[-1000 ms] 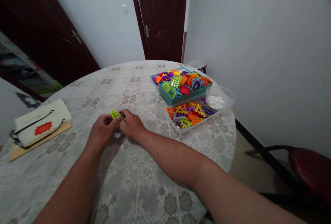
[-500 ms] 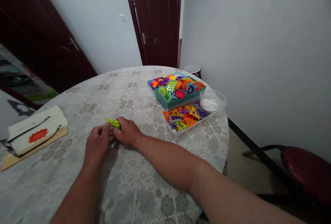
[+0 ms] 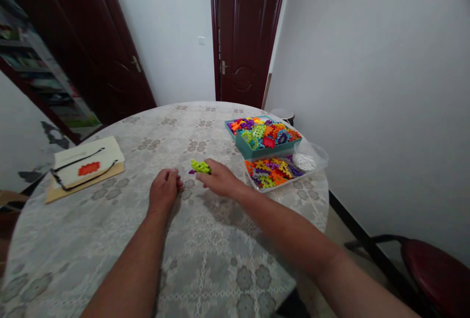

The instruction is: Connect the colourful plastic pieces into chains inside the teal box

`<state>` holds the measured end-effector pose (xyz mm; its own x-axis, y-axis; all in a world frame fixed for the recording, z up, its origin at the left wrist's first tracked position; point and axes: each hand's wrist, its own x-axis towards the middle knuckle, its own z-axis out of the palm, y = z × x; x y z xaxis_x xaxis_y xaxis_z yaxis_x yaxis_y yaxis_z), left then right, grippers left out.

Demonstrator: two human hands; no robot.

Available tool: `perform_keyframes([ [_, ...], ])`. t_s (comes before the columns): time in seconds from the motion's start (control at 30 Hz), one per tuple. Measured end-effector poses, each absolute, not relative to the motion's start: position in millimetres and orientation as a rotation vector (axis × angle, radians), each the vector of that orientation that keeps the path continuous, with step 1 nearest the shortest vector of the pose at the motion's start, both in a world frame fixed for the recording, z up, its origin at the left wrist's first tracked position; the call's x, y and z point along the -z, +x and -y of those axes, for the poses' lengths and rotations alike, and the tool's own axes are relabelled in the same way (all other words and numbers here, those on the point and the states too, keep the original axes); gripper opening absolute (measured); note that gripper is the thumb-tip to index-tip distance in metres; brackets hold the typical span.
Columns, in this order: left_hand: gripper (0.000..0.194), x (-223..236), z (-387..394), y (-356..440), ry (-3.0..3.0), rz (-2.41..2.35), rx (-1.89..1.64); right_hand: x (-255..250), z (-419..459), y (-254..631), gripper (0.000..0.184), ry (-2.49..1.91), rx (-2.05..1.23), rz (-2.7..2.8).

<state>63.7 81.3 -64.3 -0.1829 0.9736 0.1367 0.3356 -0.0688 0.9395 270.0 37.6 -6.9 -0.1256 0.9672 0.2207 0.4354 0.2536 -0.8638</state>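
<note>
My right hand is closed on a lime-green toothed building piece, held just above the tablecloth, its free end toward my left hand. A small purple bit shows at the lower edge of the green piece; I cannot tell whether the two are joined. My left hand rests on the table to the left, apart from the green piece, with its fingers curled together. Whatever lies in its fingers, if anything, is hidden.
A teal box heaped with colourful toothed pieces stands at the right. Before it lies a clear tray of flat pieces, with a clear tub of white pieces. A pale pouch with a black cord lies left. A red chair stands beyond the table.
My hands have come apart. The right one has drawn away to the right with the green piece, and the left has let go of it. The camera view has shifted too.
</note>
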Motion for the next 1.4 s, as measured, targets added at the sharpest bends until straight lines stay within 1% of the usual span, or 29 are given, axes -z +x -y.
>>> perform_keyframes([
  [0.07,0.035,64,-81,64,1.498,-1.607,-1.231,-14,-13,308,0.012,-1.305,-0.569,1.875],
  [0.17,0.034,63,-81,64,1.617,-1.648,-1.170,-30,11,367,0.014,-1.431,-0.269,1.864],
  [0.27,0.033,61,-80,65,1.705,-1.688,-1.131,-23,16,418,0.018,-1.579,-0.043,1.780],
  [0.4,0.033,59,-78,66,1.814,-1.717,-1.105,-4,11,463,0.018,-1.661,0.111,1.733],
  [0.5,0.033,60,-78,66,1.849,-1.727,-1.090,2,11,477,0.017,-1.699,0.160,1.712],
  [0.6,0.033,59,-76,68,1.837,-1.717,-1.099,1,15,472,0.018,-1.682,0.137,1.749],
  [0.8,0.035,55,-73,72,1.803,-1.673,-1.093,-4,19,415,0.016,-1.465,-0.042,1.950],
  [0.93,0.036,59,-76,69,1.815,-1.657,-1.075,2,10,391,0.018,-1.364,0.051,1.940],
  [1.1,0.035,62,-84,65,1.840,-1.713,-1.023,18,4,412,0.019,-1.504,0.261,1.769],
  [1.3,0.033,60,-85,65,1.841,-1.755,-0.979,31,8,452,0.024,-1.735,0.325,1.640],
  [1.4,0.030,59,-84,65,1.835,-1.786,-0.966,36,5,461,0.031,-1.763,0.318,1.598],
])
